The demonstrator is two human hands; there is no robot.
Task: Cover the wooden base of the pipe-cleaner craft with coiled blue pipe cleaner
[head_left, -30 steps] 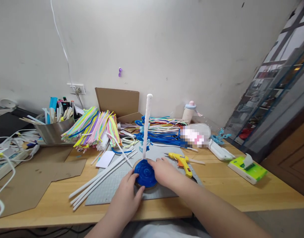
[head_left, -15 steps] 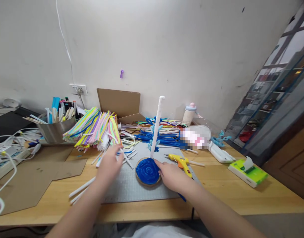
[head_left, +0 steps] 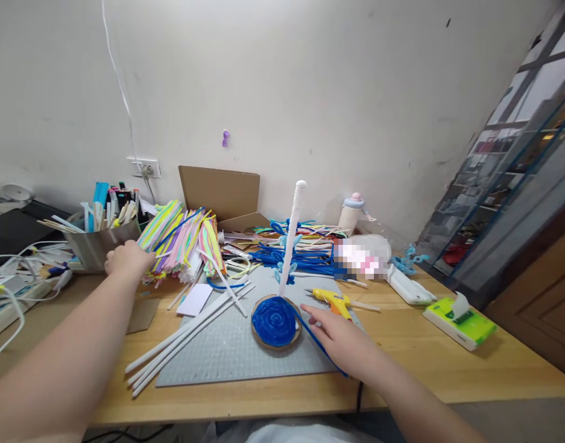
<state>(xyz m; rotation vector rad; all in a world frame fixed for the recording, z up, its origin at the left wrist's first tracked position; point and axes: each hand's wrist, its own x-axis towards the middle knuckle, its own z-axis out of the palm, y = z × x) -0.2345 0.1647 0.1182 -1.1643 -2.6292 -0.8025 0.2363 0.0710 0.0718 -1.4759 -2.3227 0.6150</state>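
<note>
My left hand [head_left: 131,261] is at the left end of a bundle of coloured pipe cleaners [head_left: 185,243], in front of a metal pot [head_left: 102,243] of sticks. Its fingers are curled, and what they hold, if anything, is hidden. My right hand [head_left: 340,337] hovers open just right of a round wooden slice [head_left: 260,342], its index finger stretched out. A blue pipe cleaner coil [head_left: 275,319] covers the slice's top. From its right edge a loose blue strand [head_left: 320,346] runs below my right hand. Behind the coil stands a white wrapped stem [head_left: 292,237] with blue loops [head_left: 282,271].
On the grey cutting mat [head_left: 217,360] lie white sticks [head_left: 185,335] and a white card [head_left: 194,299]. A yellow glue gun [head_left: 331,299] rests right of the stem. Blue pipe cleaners [head_left: 300,258] lie behind. A green tissue pack [head_left: 460,323] is far right.
My left hand has moved left from the white sticks to the bundle and pot, uncovering the card and mat. My right hand has drawn slightly away from the slice, revealing the blue strand.
</note>
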